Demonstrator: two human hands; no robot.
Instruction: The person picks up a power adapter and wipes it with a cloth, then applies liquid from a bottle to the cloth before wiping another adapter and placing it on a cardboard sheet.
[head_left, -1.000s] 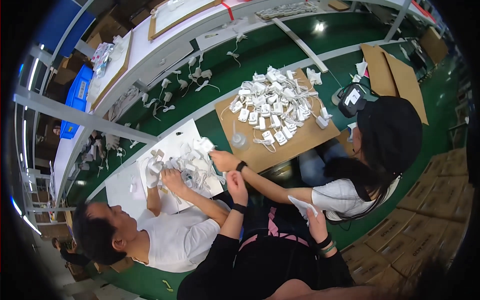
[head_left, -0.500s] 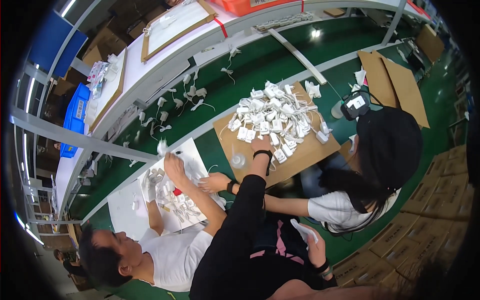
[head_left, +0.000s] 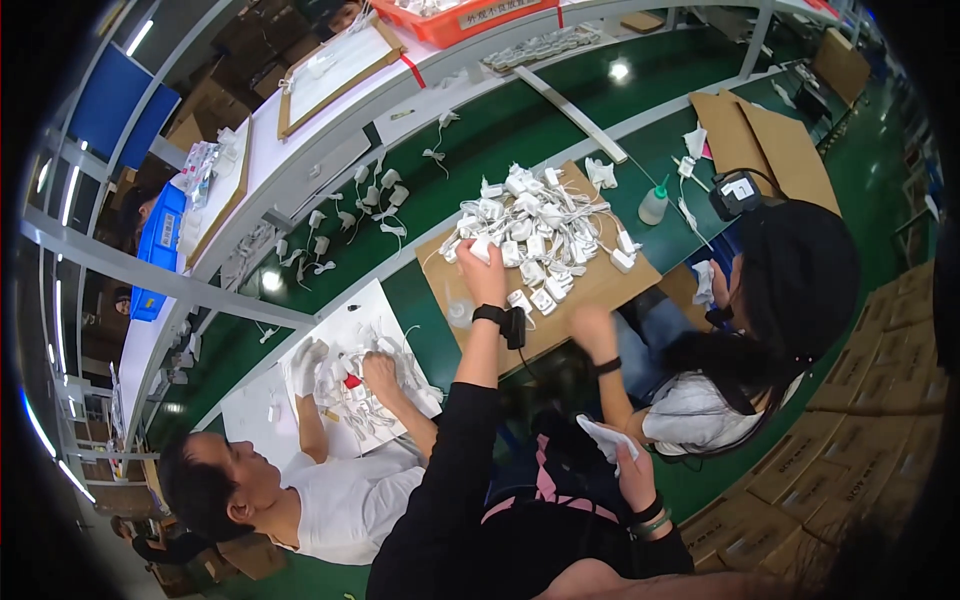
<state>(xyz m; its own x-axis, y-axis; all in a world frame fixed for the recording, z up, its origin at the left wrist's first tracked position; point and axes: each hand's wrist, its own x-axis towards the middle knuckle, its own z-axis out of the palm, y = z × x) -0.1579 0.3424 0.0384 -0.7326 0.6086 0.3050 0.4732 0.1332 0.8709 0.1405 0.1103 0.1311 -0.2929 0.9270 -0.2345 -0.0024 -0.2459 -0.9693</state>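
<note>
A pile of white plug-in power adapters [head_left: 540,225] with coiled white cables lies on a brown cardboard sheet [head_left: 610,290]. At the pile's left edge is my left hand [head_left: 483,275], its fingers closed on one white power adapter [head_left: 481,247]. A black band with a small black box sits at that wrist. Close to my body, my right hand [head_left: 637,483] grips a folded white cloth [head_left: 606,437]. A clear bottle [head_left: 460,312] stands on the cardboard beside my left wrist.
Left, a co-worker in white handles adapters on a white board [head_left: 375,300]. At right, another co-worker's blurred hand [head_left: 595,335] is near the cardboard; their other hand holds a cloth. A green-tipped bottle [head_left: 654,203] stands behind. Stacked cartons [head_left: 840,420] line the right.
My left hand has moved left from the front of the pile and now holds an adapter. The right co-worker's hand has moved from the left board to the cardboard's near edge.
</note>
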